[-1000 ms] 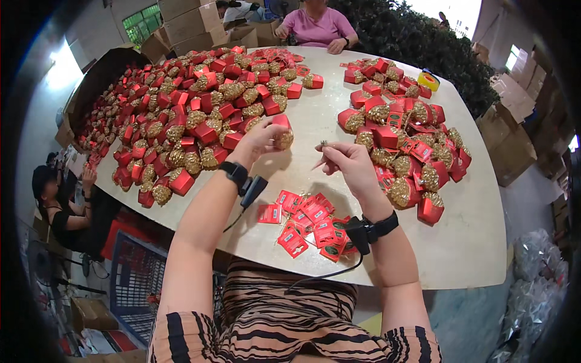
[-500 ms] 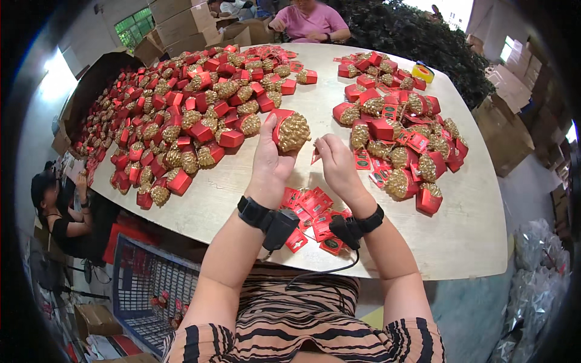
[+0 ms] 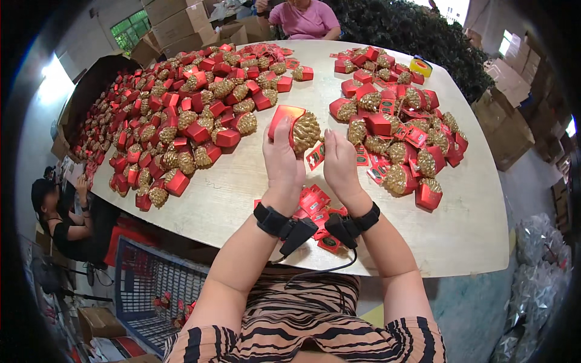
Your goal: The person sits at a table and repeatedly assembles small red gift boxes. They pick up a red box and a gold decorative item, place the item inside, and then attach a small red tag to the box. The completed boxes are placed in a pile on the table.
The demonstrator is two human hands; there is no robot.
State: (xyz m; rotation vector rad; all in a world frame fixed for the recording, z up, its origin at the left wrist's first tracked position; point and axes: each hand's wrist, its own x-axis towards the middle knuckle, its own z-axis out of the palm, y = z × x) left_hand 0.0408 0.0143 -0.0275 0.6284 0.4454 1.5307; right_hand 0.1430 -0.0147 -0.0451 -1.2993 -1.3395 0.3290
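Note:
My left hand [image 3: 282, 163] is closed round a pinecone ornament [image 3: 307, 131], its gold textured end facing right and its smooth red end under my thumb. Close beside the gold end, my right hand [image 3: 342, 164] pinches with thumb and finger. A red tag [image 3: 315, 156] hangs by those fingertips; the thin string on it is too fine to follow. Below my hands, partly hidden by the wrist straps, lies a loose heap of red tags [image 3: 313, 199].
A large pile of untagged-looking red and gold ornaments [image 3: 181, 124] covers the table's left. Ornaments with tags [image 3: 396, 145] lie on the right. A yellow tape roll [image 3: 420, 66] sits at the far right. A blue plastic basket [image 3: 142, 284] stands below left. Two other people are nearby.
My left hand has shifted right and slightly down with the ornament, turning it a little. My right hand has come closer to its gold end, with the tag now more visible.

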